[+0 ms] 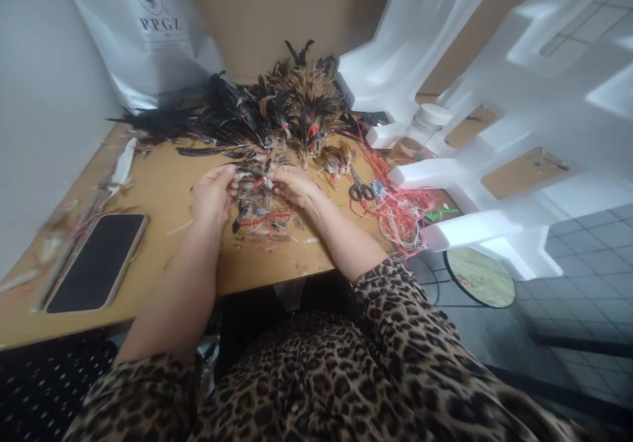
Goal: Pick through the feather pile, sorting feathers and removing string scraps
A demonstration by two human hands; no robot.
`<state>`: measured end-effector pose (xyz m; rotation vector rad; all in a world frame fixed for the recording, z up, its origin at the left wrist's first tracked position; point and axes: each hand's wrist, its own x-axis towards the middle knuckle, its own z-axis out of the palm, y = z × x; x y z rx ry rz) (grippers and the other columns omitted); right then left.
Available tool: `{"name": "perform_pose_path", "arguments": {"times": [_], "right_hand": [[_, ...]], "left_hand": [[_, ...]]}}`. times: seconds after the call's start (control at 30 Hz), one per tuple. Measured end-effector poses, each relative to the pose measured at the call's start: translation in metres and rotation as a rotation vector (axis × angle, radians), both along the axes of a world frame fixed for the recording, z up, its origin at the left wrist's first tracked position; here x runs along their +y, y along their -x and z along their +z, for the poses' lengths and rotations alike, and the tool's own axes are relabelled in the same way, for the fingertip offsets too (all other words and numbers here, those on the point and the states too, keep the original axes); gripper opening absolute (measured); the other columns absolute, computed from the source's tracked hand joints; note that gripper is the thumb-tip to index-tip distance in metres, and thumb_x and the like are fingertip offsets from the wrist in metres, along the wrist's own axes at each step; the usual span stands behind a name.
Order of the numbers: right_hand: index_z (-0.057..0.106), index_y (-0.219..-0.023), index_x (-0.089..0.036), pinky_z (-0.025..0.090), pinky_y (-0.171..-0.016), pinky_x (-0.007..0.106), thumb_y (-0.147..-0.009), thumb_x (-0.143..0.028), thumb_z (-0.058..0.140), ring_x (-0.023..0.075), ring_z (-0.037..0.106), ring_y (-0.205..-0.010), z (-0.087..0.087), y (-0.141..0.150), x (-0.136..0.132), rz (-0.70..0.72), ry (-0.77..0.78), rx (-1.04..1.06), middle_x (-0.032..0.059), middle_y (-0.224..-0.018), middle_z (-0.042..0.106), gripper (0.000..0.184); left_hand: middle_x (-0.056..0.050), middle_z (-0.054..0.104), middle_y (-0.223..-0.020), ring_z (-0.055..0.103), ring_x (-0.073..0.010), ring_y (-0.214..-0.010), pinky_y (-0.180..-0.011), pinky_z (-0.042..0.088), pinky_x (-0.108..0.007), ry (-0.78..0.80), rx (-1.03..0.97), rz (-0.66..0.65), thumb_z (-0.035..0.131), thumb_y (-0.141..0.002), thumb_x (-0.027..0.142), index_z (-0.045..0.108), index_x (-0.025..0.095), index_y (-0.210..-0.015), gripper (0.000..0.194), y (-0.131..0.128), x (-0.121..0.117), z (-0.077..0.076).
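My left hand (213, 194) is closed in a pinch at the left edge of a pile of loose brown and black feathers (262, 208), with a pale feather tip at its thumb and forefinger. Across the pile, my right hand (295, 186) has its fingers closed on feathers at the right edge. Red string (267, 218) lies among the loose feathers between my wrists. Just behind my hands rises a heap of tied feather bunches, black ones (217, 112) to the left and brown ones (306, 89) to the right. My fingertips are partly hidden by the feathers.
A phone (99, 260) lies at the left of the table (277, 274). Scissors (361, 191) and a tangle of red and white string (403, 214) are on the right. White foam pieces (459, 185) jut over the right edge. A printed bag (153, 59) stands behind.
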<state>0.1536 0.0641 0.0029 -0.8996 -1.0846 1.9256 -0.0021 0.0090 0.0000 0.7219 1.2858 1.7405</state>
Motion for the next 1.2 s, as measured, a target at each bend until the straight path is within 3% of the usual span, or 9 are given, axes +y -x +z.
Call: {"name": "perform_pose_path", "arguments": {"times": [0.17,0.5,0.73,1.03,1.2], "right_hand": [[0.046,-0.06,-0.016,0.035,-0.048,0.016,-0.057,-0.019,0.071,0.005,0.049,-0.047,0.0,-0.001,0.002,-0.028,0.013,0.04,-0.0058,-0.05,0.056,0.026],[0.044,-0.056,-0.016,0.03,-0.044,0.016,-0.056,-0.022,0.073,0.0035,0.044,-0.043,-0.001,0.0,0.003,-0.05,-0.07,-0.012,-0.0075,-0.045,0.051,0.03],[0.046,-0.055,-0.016,0.031,-0.044,0.016,-0.054,-0.021,0.074,0.0036,0.044,-0.043,0.001,-0.001,0.0,-0.013,-0.068,-0.093,-0.0082,-0.043,0.048,0.029],[0.045,-0.055,-0.015,0.032,-0.044,0.016,-0.06,-0.016,0.069,0.004,0.043,-0.042,-0.002,0.0,-0.002,0.073,-0.078,-0.078,-0.0069,-0.044,0.05,0.024],[0.047,-0.056,-0.015,0.033,-0.045,0.016,-0.063,-0.012,0.065,0.0048,0.047,-0.043,0.0,0.0,-0.004,0.106,-0.034,-0.044,-0.0051,-0.046,0.054,0.019]], "left_hand": [[-0.001,0.059,-0.061,0.046,-0.0043,-0.046,-0.041,0.031,-0.017,0.013,0.164,-0.181,0.072,-0.063,0.032,0.065,0.014,-0.072,0.021,-0.01,-0.007,0.004],[0.001,0.056,-0.051,0.042,-0.0059,-0.043,-0.042,0.03,-0.02,0.041,0.478,-0.233,0.074,-0.06,0.031,0.07,0.015,-0.068,0.019,-0.01,-0.011,0.003],[0.0,0.054,-0.051,0.043,-0.0063,-0.043,-0.041,0.029,-0.019,0.022,0.268,-0.215,0.072,-0.061,0.029,0.065,0.015,-0.064,0.016,-0.01,-0.009,0.004],[-0.004,0.06,-0.062,0.045,-0.0051,-0.05,-0.04,0.027,-0.016,-0.04,0.028,-0.346,0.073,-0.061,0.024,0.068,0.011,-0.067,0.016,-0.011,-0.009,0.005],[-0.003,0.055,-0.055,0.042,-0.0039,-0.046,-0.039,0.026,-0.014,-0.093,-0.05,-0.442,0.071,-0.065,0.025,0.069,0.01,-0.071,0.016,-0.013,-0.006,0.0]]}}
